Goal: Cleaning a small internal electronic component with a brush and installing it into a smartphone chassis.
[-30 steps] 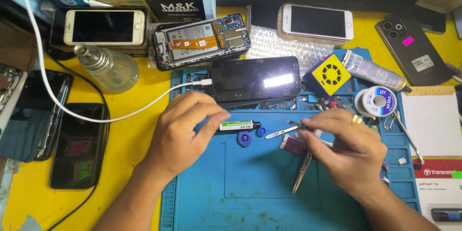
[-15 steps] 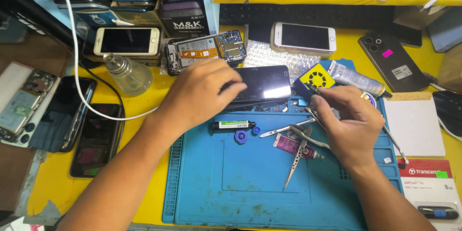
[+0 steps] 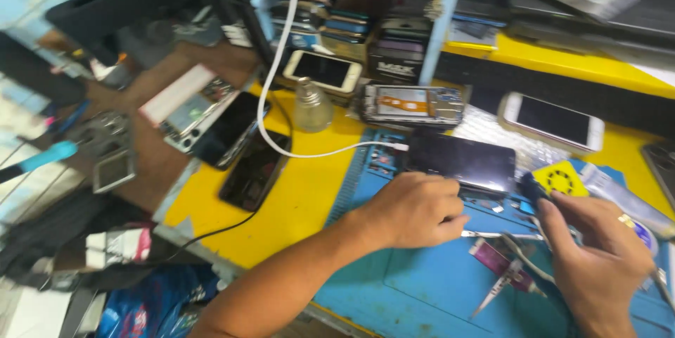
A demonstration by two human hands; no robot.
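Here, at a cluttered phone repair bench, the left hand (image 3: 415, 211) rests loosely curled, knuckles up, on the blue work mat (image 3: 422, 289), its fingertips touching the near edge of a dark phone (image 3: 460, 161) that lies screen-up at the hand's twelve o'clock. Whether those fingers pinch anything underneath cannot be told. A white cable (image 3: 281, 78) runs down from the shelf and plugs into the phone's left end. At three o'clock from the left hand, the right hand (image 3: 598, 257) is closed in a pinch around the dark handle of a small tool (image 3: 529, 185), tip raised toward the phone's right corner. Tweezers (image 3: 500, 289) and a small pink-labelled part (image 3: 492, 253) lie on the mat between the two hands. At twelve o'clock from the phone sits an opened handset (image 3: 413, 104) with its insides bared, a white phone (image 3: 553, 120) at its three o'clock.

The step appears to be steadying the dark phone while the tool is brought to it. The next move likely calls for a firm left-hand hold and a careful, shallow placing of the tip at the phone's edge.
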